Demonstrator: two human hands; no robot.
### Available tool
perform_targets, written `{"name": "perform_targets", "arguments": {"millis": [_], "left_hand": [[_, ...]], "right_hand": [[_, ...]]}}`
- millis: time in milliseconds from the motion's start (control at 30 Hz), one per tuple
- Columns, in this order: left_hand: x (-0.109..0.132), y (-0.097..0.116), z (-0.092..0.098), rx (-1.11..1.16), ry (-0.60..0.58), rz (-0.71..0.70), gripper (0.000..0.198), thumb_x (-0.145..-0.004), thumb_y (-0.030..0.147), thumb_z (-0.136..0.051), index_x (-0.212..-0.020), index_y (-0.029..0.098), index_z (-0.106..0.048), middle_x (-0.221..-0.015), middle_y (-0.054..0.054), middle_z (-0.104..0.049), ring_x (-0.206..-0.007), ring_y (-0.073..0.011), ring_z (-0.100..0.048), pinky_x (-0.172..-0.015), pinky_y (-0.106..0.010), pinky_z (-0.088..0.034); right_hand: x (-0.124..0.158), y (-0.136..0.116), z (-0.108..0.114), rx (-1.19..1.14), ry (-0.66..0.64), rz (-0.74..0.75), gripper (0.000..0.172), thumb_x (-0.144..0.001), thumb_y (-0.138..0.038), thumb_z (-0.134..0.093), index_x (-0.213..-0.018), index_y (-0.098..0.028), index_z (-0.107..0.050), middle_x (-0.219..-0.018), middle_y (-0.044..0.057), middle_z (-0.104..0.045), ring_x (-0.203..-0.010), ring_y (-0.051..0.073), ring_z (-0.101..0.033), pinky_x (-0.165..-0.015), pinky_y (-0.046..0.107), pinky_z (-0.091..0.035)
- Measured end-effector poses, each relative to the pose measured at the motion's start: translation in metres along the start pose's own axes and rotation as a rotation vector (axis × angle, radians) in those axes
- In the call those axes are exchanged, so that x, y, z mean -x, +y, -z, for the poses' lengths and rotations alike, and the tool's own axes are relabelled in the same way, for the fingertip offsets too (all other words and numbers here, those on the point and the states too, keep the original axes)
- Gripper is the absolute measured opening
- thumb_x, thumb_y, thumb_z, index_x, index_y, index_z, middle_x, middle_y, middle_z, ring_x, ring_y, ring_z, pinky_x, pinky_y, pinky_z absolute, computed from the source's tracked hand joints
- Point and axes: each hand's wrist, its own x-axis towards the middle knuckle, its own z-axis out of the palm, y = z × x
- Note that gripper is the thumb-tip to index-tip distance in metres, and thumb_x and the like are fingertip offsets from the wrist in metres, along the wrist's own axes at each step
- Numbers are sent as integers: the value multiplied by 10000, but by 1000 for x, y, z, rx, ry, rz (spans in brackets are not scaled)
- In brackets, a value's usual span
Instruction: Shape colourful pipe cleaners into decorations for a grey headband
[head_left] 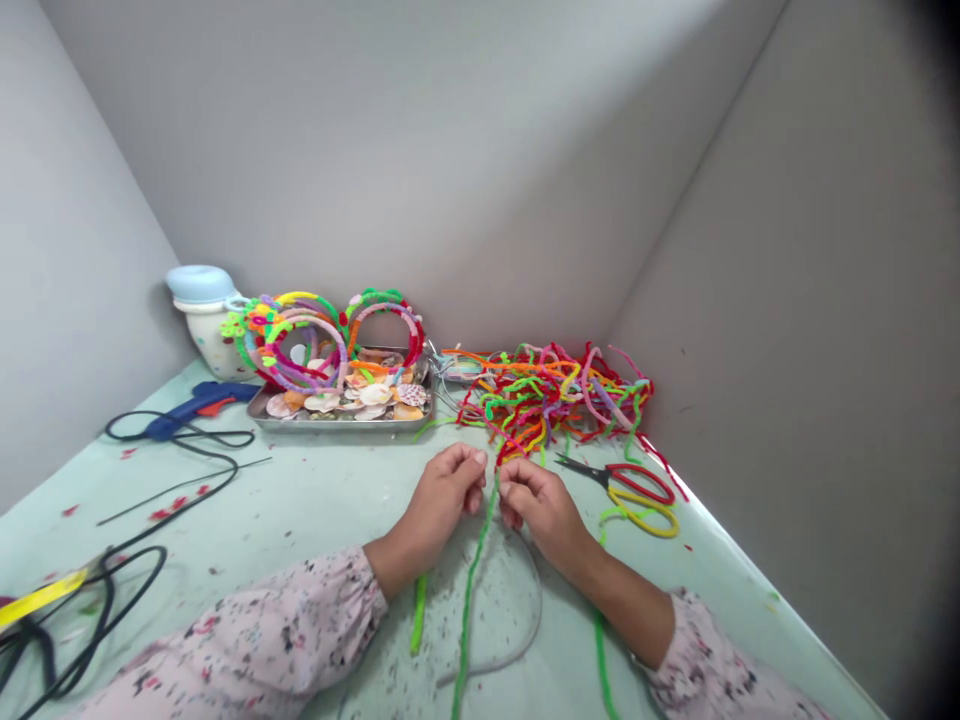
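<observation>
The green strand (472, 585) looks fuzzy, the tray (345, 426) smooth, shiny metal.

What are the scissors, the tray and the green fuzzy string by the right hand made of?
Scissors: the dark, slim blades look like metal; the smooth-looking red and yellow handles are probably plastic.
Tray: likely metal, as its rim is silvery and shiny.
Green string: soft-looking fuzzy fibre, judging by its furry edges; any wire inside is hidden.

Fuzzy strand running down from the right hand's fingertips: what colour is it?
Green; the fuzzy strand shows in the head view.
</observation>
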Motion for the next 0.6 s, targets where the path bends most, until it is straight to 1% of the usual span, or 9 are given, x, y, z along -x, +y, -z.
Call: {"name": "perform_targets", "arguments": {"millis": [200, 367, 600], "left_hand": [[0, -2, 0, -106, -51, -54, 307, -800, 453, -565, -713, 166, -500, -486, 67, -416, -436, -68, -353, -452, -194, -265], [1, -6, -1, -21, -70, -43, 301, -832, 441, -531, -716, 169, -480, -488, 62, -430, -440, -67, -344, -456, -196, -249], [4, -5, -5, 98, -58, -38, 277, -842, 411, -529, -724, 171, -458, -506, 64, -432, -447, -63, -352, -454, -194, -256]], "right_hand": [[-1, 0, -1, 4, -2, -1, 138, -805, -264, -510, -685, -196, -519, -516, -51, -498, -473, 102, -442, -492, 234, -362], [-1, -4, -1, -44, 2, -41, 131, -784, -281, -514, -682, -199, -502, -492, -58, -477, -453, 100, -421, -463, 228, -342], [-1, -6, -1, -47, 1, -43, 127, -771, -292, -509, -685, -201, -497, -493, -62, -462, -443, 98, -402, -456, 229, -327]]}}
